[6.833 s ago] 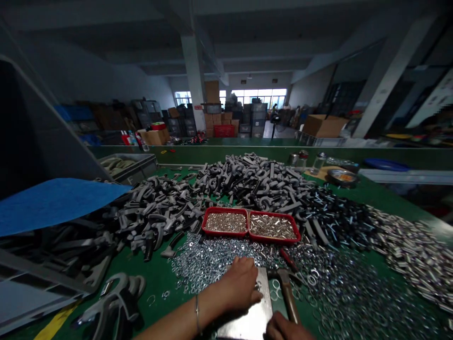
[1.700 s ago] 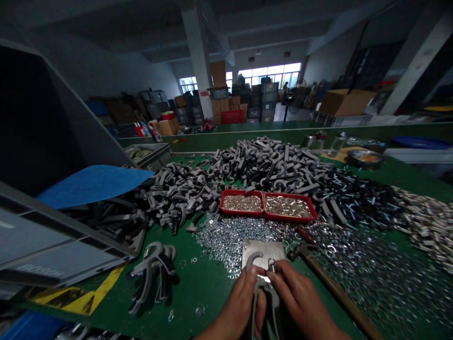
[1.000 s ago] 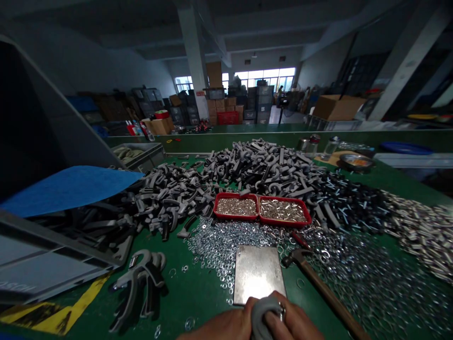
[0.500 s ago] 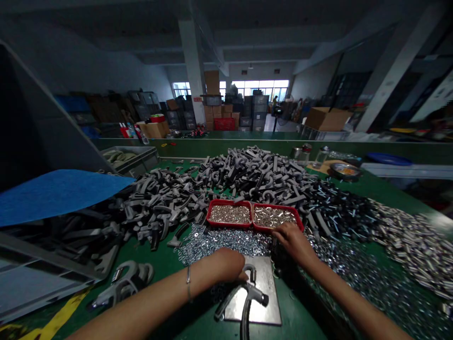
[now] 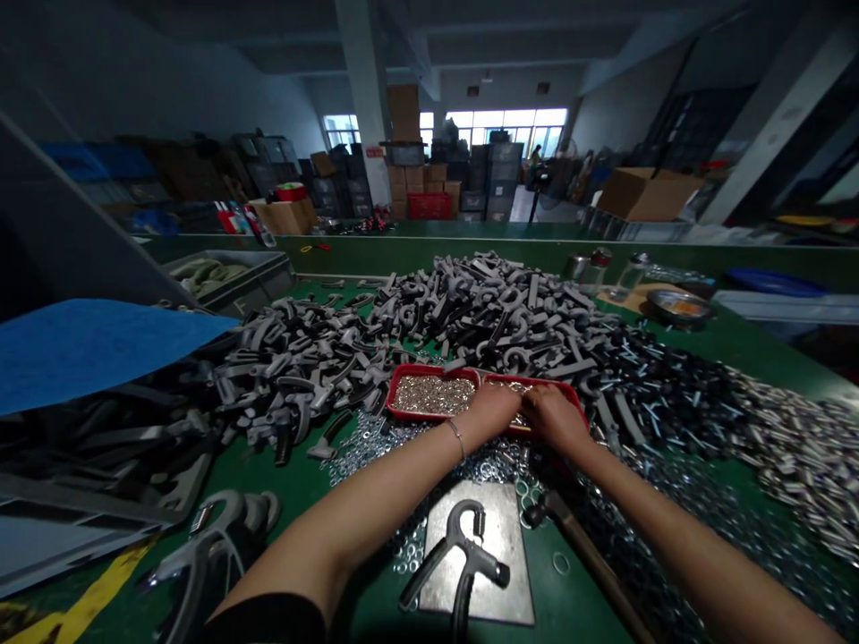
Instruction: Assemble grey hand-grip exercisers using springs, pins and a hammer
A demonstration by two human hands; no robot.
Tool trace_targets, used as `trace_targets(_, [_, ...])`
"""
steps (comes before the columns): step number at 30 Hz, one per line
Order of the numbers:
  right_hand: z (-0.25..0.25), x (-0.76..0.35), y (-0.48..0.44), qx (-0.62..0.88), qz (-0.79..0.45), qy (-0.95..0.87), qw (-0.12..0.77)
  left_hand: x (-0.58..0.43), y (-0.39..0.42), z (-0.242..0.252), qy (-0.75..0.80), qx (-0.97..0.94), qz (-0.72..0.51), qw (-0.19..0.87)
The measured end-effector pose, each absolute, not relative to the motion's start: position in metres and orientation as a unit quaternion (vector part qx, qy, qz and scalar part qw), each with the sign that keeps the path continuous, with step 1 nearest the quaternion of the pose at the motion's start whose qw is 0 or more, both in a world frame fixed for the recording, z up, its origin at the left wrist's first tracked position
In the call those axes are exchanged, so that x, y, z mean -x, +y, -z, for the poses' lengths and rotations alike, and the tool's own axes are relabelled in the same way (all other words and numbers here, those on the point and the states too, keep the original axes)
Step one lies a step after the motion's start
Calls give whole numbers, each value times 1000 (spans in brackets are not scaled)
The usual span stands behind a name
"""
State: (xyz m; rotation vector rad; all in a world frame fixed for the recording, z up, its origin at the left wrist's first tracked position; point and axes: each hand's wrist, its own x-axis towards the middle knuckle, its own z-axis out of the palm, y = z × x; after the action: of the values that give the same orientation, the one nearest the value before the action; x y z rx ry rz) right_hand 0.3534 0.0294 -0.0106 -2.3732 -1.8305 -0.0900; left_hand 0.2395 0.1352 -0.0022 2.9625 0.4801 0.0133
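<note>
Over the right red tray (image 5: 578, 407) of small metal pins, my left hand (image 5: 495, 410) and my right hand (image 5: 554, 416) meet, fingertips nearly touching. The fingers of both are bent and drawn together, and whatever they hold is hidden or too small to name. Below my left forearm, a grey and black hand gripper (image 5: 463, 541) lies on a flat metal plate (image 5: 506, 572), its handles spread towards me. A hammer (image 5: 581, 541) rests right of the plate, partly beside my right forearm. The left red tray (image 5: 390, 402) holds small shiny metal parts.
Grey handle parts (image 5: 470, 313) are heaped behind the trays. Washers (image 5: 362, 447) lie spread in front of them. Black parts with bolts (image 5: 644, 385) and metal sleeves (image 5: 798, 438) cover the right. A grey crate (image 5: 87, 528) and assembled hand grippers (image 5: 215, 546) stand left.
My left hand has left the hand gripper on the plate and moved forward and right to the right tray. My right hand has shifted slightly up and right. The hammer is now uncovered.
</note>
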Motion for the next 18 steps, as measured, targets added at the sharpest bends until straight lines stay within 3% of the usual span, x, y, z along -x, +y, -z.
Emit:
trace_targets(11, [11, -349, 36, 792, 12, -607, 61, -204, 123, -11, 251, -934, -147, 206])
trace_targets(16, [8, -348, 32, 796, -16, -587, 147, -103, 81, -2, 235, -919, -162, 273])
trace_targets(18, [3, -344, 31, 793, -33, -574, 201, -66, 63, 8, 264, -887, -151, 348])
